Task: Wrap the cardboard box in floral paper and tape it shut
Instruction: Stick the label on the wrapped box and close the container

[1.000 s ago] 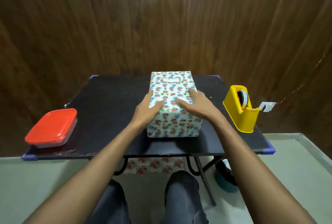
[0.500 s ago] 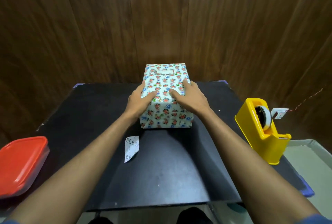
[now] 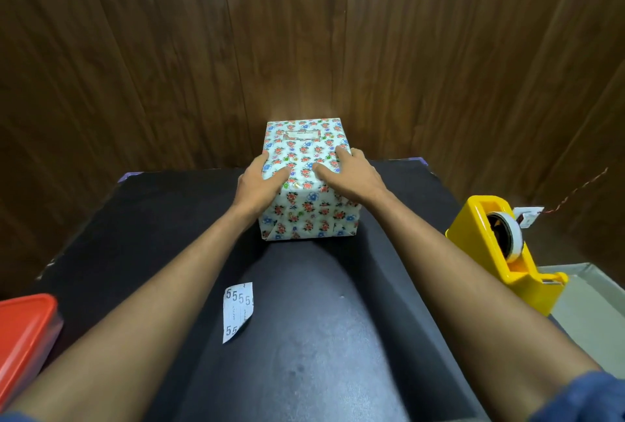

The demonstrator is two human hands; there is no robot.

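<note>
The box (image 3: 306,181) is covered in smooth floral paper with a faint sheen, and a printed paper slip (image 3: 237,310) is seen on the bench (image 3: 304,337), whose black top looks matt and finely grained. Glossy plastic is shown by the yellow tape dispenser (image 3: 500,252) at right and the red lid (image 3: 23,330) at lower left, while the wall (image 3: 135,49) is panelled in dark, streaked wood.

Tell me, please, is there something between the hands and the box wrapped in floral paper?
Nothing visible: the left hand and right hand already rest directly on the floral-paper-wrapped box.
</note>
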